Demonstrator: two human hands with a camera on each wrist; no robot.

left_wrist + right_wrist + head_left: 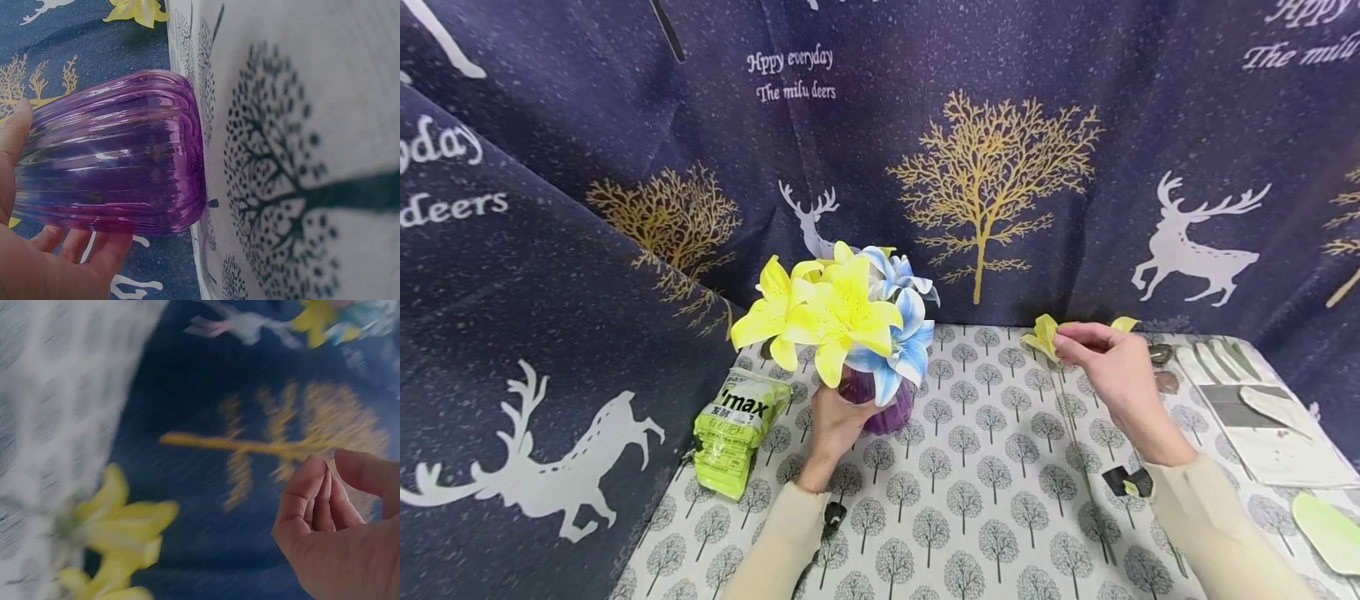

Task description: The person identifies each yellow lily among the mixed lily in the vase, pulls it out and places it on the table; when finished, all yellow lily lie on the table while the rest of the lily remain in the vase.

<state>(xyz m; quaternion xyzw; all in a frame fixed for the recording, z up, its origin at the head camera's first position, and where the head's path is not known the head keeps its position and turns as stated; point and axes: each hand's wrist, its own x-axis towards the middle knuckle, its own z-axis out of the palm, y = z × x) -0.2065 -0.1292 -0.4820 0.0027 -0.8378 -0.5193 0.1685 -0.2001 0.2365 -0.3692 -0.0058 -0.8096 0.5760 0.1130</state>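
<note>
A ribbed purple see-through vase (112, 156) stands on the tree-print cloth, its base on the cloth. My left hand (838, 421) grips it near the top, thumb on one side and fingers on the other. Yellow lilies (850, 312) and blue lilies (910, 354) fill its mouth and hide the rim. Farther right, my right hand (1112, 375) hangs above loose yellow lilies (119, 525) with long thin stems on the cloth. Its fingers are loosely bent, the thumb a little apart from them, and nothing shows between them in the right wrist view.
A bright green printed bag (737, 433) lies left of the vase. At the right are a white and grey flat item with a pale glove-like piece (1277, 408), dark stone-like pieces (1165, 381) and a light green rounded object (1328, 529). A dark blue deer-print curtain (865, 150) hangs behind.
</note>
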